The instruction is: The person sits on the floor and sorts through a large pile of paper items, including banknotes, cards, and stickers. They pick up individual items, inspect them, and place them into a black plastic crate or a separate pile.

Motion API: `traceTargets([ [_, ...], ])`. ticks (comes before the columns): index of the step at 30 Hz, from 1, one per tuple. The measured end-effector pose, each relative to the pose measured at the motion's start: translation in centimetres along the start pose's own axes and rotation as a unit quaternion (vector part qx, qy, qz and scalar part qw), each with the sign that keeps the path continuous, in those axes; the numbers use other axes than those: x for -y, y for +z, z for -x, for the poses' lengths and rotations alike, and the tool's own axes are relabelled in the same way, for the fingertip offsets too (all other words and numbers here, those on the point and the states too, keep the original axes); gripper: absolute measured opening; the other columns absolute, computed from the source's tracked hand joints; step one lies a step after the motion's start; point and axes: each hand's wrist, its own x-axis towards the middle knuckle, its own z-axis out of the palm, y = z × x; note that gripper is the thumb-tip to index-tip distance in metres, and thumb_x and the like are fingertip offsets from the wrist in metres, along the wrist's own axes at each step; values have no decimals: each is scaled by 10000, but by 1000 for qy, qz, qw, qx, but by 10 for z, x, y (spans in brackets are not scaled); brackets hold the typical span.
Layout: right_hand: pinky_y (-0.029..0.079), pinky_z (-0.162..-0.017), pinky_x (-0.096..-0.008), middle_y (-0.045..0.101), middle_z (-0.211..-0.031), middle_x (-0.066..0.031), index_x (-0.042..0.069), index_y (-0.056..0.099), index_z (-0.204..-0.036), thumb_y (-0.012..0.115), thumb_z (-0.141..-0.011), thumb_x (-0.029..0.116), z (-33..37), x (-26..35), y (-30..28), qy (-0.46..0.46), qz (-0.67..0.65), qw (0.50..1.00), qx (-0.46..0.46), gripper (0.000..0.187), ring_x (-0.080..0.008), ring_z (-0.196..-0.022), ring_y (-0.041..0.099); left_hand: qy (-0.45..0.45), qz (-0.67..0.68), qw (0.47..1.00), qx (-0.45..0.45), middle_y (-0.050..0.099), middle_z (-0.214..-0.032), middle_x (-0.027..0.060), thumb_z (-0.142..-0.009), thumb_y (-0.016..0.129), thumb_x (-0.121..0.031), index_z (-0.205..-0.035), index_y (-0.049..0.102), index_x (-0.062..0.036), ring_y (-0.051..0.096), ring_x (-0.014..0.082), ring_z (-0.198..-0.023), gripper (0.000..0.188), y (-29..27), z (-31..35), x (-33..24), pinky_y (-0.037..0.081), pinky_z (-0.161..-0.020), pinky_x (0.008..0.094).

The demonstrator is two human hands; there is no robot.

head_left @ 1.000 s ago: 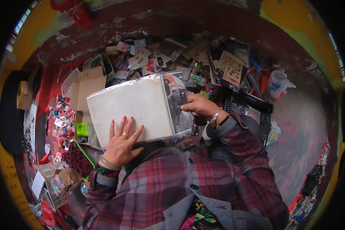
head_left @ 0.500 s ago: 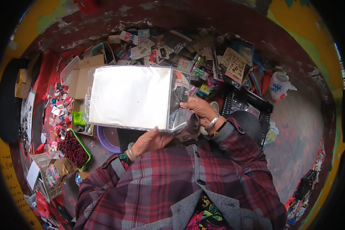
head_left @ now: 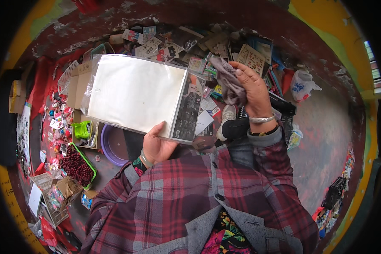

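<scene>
A flat pack of white sheets in a clear plastic sleeve is tilted up in front of me, with a dark printed strip along its right side. My left hand is closed on its lower edge, thumb over the front and the other fingers mostly behind. Off to the right of the pack, my right hand is raised, gripping a crumpled grey-brown cloth that hangs down from the fingers. The cloth and the pack are apart.
Packaged goods and cards lie heaped along the far wall. To the left are an open cardboard box, a purple basin and a green-rimmed tray of dark red beads. A black crate and a white plastic bag stand on the right.
My right hand has left the pack's right side and risen up and right with the cloth. In my left hand, the pack has shifted left and tilted, baring its dark printed strip.
</scene>
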Motion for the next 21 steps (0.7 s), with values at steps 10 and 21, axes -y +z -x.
traceTargets([
  [10,240,-1044,-428,456,-1327,-112,133,573,-1173,588,-823,265,43,-82,73,-339,507,733,301,375,-285,-1279,371,1,32,998,57,428,-1330,101,-937,319,-382,-1311,399,-119,433,281,-1210,464,1,9,-4,329,-1021,487],
  [21,312,-1039,-371,476,-1307,-148,64,564,-1187,550,-865,76,-1,-86,41,-285,404,858,144,323,-313,-1266,388,-31,33,997,67,323,-1401,173,-943,297,-285,-1379,248,-17,302,344,-1299,514,12,6,-3,186,-1079,536],
])
